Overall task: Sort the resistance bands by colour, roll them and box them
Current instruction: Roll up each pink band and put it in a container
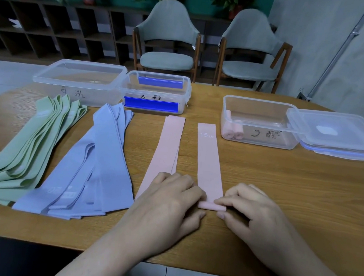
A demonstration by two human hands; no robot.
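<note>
1. Two hands work one flat pink resistance band [209, 159] that lies lengthways on the wooden table [281, 188], its long axis running straight away from the person, near end curled into a small roll.
2. Left hand [168, 203] lies palm down, fingers bent, fingertips pinching the roll's left end; its back covers the near end of a second strip of pink bands [165, 151] lying just left, parallel.
3. Right hand [251, 211] mirrors it, thumb and forefinger nipped on the roll's right end.
4. White print at the band's far end reads "15 LB".
5. Beyond the right hand stands an open clear plastic box [259, 121] with two rolled pink bands [232, 130] inside and dark handwriting I cannot read; its clear lid [336, 133] leans against it.
6. Left of the left hand fan a pile of blue-grey bands [97, 164] and a pile of pale green bands [32, 144], pointing up and away.
</note>
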